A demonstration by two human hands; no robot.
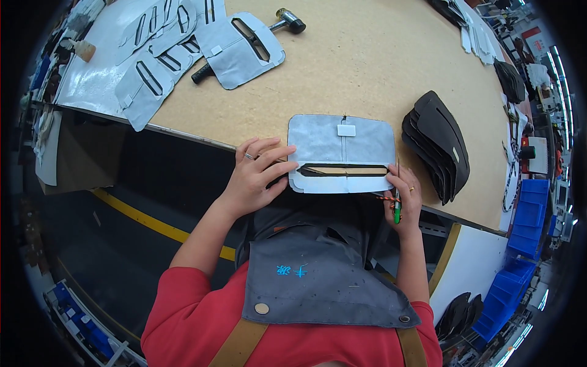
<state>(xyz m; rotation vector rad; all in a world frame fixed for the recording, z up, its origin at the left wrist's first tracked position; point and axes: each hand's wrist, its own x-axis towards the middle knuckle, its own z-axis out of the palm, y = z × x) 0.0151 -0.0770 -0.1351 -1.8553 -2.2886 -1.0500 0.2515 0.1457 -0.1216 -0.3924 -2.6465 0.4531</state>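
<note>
A grey panel point(312, 142) with rounded corners lies at the table's near edge, in front of me. It has a small white tab point(347, 130), a centre seam and a long dark-edged slot point(345, 172) along its near side. My left hand point(264, 170) grips the panel's left edge, fingertips on top beside the slot's end. At the right edge, the fingertips of my right hand point(405, 199) touch the panel. That hand is also closed around a slim green-ended pointed tool point(397, 211), its thin tip pointing away from me. Orange-and-black cord shows beside it.
To the right stands a fanned stack of dark leather pieces point(435, 147). Farther left lie several similar grey panels point(147, 85), one point(244, 52) over a hammer point(290, 22). Blue bins point(529, 217) and a white board point(474, 260) sit right of the table point(354, 67).
</note>
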